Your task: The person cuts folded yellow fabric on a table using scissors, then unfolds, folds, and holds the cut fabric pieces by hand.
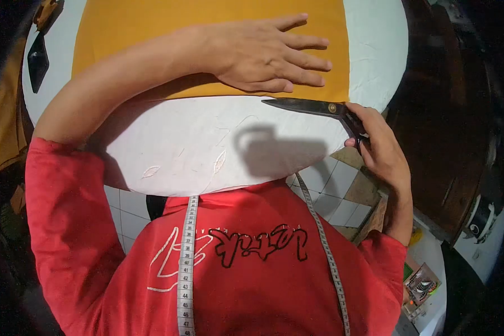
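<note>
A mustard-yellow cloth (140, 28) lies flat on the white table (179, 134). My left hand (266, 59) rests palm down on the cloth, fingers spread, with the forearm across its near part. My right hand (383, 145) grips the handles of black fabric scissors (305, 106) at the cloth's near right corner. Their blades look closed and point left along the cloth's near edge, just below my left hand. The right fingers are partly hidden behind the handles.
A dark diamond-shaped object (37, 63) lies at the table's left edge. A tape measure (186, 274) hangs round my neck over the red top. More mustard cloth (5, 129) hangs at far left. Dark wooden furniture (437, 123) stands on the right.
</note>
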`<state>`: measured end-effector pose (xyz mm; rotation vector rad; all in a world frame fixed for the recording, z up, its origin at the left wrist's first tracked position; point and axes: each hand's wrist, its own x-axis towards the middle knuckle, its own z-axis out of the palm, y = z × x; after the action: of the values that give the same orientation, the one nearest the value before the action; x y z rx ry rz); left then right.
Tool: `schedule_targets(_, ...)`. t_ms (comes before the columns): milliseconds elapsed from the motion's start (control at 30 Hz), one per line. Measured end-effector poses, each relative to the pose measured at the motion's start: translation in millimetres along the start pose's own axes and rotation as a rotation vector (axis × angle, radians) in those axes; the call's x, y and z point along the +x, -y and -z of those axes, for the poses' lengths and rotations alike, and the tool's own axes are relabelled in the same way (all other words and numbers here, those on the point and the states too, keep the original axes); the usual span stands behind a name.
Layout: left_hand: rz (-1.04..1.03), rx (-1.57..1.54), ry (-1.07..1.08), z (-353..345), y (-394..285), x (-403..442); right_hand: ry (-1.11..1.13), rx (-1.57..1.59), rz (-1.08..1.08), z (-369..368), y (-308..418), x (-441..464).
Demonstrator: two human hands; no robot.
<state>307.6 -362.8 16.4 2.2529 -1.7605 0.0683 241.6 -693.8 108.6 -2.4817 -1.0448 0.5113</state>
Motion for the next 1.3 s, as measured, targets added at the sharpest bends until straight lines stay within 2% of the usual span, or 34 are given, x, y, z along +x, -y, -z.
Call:
schedule_targets(133,0.018,0.022,0.034,-2.6,-1.2,-5.0,-0.003,-0.005,0.009,-5.7,3.7,7.1)
schedule_targets(267,0.013,0.221,0.004,12.4,5.8,-1.3,-0.006,-0.024,0.046,8.0,0.1,17.1)
schedule_targets(467,0.031,0.224,0.039,19.2,3.2,-1.8,0.006,-0.039,0.033,9.1,2.5,18.7)
schedule_targets(600,0.036,0.221,0.048,19.3,3.8,-1.8,0.1,0.035,-0.093,14.1,12.5,21.5)
schedule_targets(633,0.071,0.218,0.058,3.0,3.2,6.4,0.12,0.042,-0.063,10.9,-9.5,20.6)
schedule_targets(767,0.138,0.238,-0.192,-26.6,6.2,9.6,0.09,0.055,-0.033,5.9,-21.0,20.0)
schedule_targets(800,0.139,0.238,-0.195,-24.6,4.9,9.9,0.091,0.052,-0.033,5.1,-22.2,20.5)
schedule_targets(967,0.193,0.252,-0.11,-15.0,-4.2,6.7,0.056,0.055,0.028,3.0,-21.1,22.3)
schedule_targets(1133,0.157,0.353,-0.175,-15.0,-3.6,5.2,0.034,-0.007,0.06,-2.7,-18.4,25.7)
schedule_targets(1300,0.259,0.284,0.044,-1.6,-11.5,6.9,0.037,0.001,0.029,-5.0,-17.1,23.5)
